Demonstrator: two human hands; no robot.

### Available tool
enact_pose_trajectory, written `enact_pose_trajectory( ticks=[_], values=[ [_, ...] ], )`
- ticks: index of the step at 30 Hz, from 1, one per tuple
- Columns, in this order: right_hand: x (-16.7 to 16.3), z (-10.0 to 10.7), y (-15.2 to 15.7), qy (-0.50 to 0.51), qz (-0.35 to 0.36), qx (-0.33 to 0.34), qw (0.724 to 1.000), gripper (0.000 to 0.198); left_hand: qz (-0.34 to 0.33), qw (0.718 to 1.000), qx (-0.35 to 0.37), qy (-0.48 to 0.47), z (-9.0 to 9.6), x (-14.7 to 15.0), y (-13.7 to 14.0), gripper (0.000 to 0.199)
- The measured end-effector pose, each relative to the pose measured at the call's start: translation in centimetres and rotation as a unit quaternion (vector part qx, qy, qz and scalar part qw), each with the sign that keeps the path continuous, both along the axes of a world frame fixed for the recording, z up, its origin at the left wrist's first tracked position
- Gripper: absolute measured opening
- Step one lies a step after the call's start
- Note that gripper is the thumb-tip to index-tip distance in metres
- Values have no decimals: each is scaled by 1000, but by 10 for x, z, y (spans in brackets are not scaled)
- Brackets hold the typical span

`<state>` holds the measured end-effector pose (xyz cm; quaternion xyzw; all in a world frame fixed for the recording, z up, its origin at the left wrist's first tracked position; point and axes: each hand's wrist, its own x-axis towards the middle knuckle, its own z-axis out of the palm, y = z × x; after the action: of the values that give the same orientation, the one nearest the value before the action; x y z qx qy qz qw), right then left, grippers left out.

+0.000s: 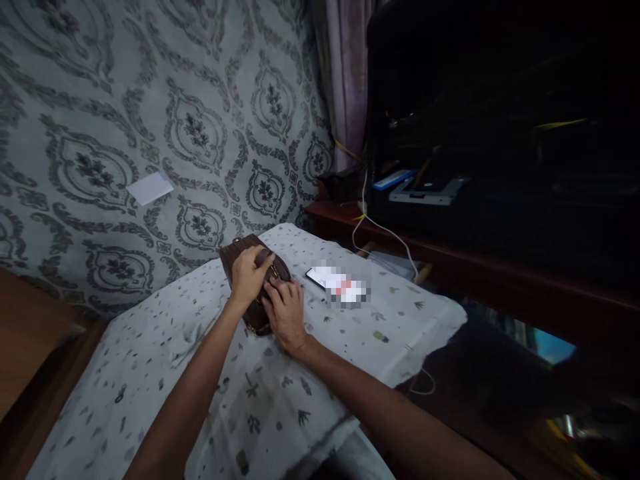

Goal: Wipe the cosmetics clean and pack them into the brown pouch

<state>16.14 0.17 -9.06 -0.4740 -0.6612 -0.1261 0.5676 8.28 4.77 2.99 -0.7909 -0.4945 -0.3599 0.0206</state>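
A small brown handbag (234, 255) with gold-coloured metal fittings lies on a white patterned cloth. My left hand (249, 275) is closed over its upper part, with thumb and fingers at a dark strap or flap beside a metal fitting. Just below and to the right, my right hand (286, 308) has its bent fingers on the same part of the bag. Both palms and some fingertips are hidden, as is the middle of the bag. A phone (318, 275) with a lit, partly blurred screen lies to the right of the bag.
The cloth-covered surface (380, 313) meets a wall with grey ornamental wallpaper (195, 127). At the right stands a dark desk (480, 267) holding a metal drive-like box (425, 192) and a blue item (395, 179). A white cable (387, 227) hangs over its edge.
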Motion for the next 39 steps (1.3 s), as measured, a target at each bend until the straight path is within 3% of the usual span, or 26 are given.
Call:
enact_pose_trajectory(
  ticks=[9, 17, 24, 26, 30, 35, 39],
  values=[
    [-2, 0, -1, 9, 0, -12, 1000, 30, 3, 999, -24, -27, -3, 2, -10, 14],
    [-2, 4, -3, 8, -3, -5, 1000, 29, -55, 998, -26, 11, -2, -3, -13, 13],
    [1, 3, -2, 15, 7, 0, 1000, 30, -83, 990, -62, 95, 19, -11, -21, 12],
    [2, 3, -2, 18, 21, -5, 1000, 31, -72, 991, -50, 105, 30, -20, -22, 11],
    [2, 3, -3, 28, 42, -4, 999, 34, 17, 988, -78, 132, 43, -41, -27, 10],
    [2, 2, -4, 30, 61, -20, 998, 40, 50, 981, -70, 173, 37, -46, -36, 8],
    [2, 4, -6, 32, 56, -17, 998, 38, 51, 986, -62, 144, 30, -47, -40, 15]
  ],
)
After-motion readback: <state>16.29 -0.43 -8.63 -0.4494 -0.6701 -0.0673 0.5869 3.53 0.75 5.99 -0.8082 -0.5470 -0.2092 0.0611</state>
